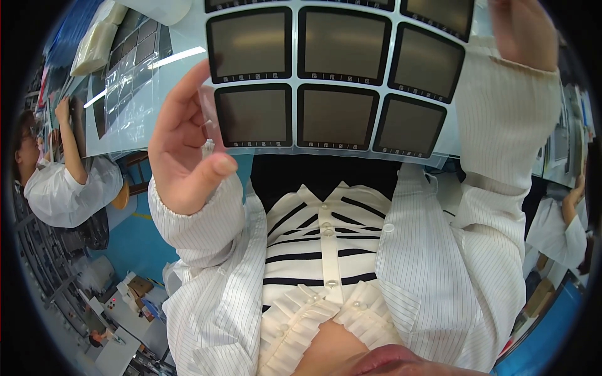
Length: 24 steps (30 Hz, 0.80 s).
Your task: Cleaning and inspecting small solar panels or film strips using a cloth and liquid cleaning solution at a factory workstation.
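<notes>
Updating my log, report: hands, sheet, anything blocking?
Left hand at left edge of panel sheet; right hand near its right edge, partly out of frame. No hand across the visible dark panels.

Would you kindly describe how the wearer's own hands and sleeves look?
The left hand and right hand are bare, without gloves; the right is partly cut off by the frame. The left sleeve and right sleeve are loose, white and thinly dark-striped, reaching the wrists.

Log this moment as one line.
left hand: at panel sheet left edge | right hand: right of sheet, fingertips out of view | sheet: black-bordered dark rectangles in rows
</notes>
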### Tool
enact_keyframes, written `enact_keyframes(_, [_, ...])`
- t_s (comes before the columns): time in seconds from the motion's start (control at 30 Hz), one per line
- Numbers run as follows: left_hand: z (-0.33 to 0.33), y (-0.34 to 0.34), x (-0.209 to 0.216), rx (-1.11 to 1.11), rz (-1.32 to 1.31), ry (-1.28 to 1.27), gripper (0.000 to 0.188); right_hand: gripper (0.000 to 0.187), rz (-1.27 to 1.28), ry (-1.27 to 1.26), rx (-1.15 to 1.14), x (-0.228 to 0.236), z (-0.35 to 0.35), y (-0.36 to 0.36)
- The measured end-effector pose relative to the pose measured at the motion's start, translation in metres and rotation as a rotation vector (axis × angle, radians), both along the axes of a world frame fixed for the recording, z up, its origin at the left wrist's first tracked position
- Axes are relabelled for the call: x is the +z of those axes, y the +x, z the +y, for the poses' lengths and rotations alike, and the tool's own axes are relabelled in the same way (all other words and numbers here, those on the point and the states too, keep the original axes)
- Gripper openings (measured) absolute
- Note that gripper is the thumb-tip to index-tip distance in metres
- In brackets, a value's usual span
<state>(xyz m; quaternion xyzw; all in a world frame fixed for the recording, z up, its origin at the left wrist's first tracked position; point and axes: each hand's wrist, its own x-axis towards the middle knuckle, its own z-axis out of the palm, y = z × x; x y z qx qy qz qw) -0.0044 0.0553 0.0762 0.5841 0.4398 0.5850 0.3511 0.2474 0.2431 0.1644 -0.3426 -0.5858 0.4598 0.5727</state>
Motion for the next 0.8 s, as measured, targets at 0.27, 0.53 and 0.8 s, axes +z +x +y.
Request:
enact_keyframes(0.27, [0.001,-0.003,-0.005,-0.035,-0.242,-0.425,0.045,0.01,-0.066,-0.468,0.22,-0.076,0.042,0.023])
enact_keyframes(0.53, [0.009,-0.007,-0.001,-0.044,-0.173,-0.521,0.05,0.013,-0.161,-0.593,0.236,-0.088,0.055,0.03])
enact_keyframes(0.8, [0.013,-0.003,0.003,-0.017,-0.139,-0.552,0.049,0.014,-0.167,-0.649,0.284,-0.095,0.065,0.033])
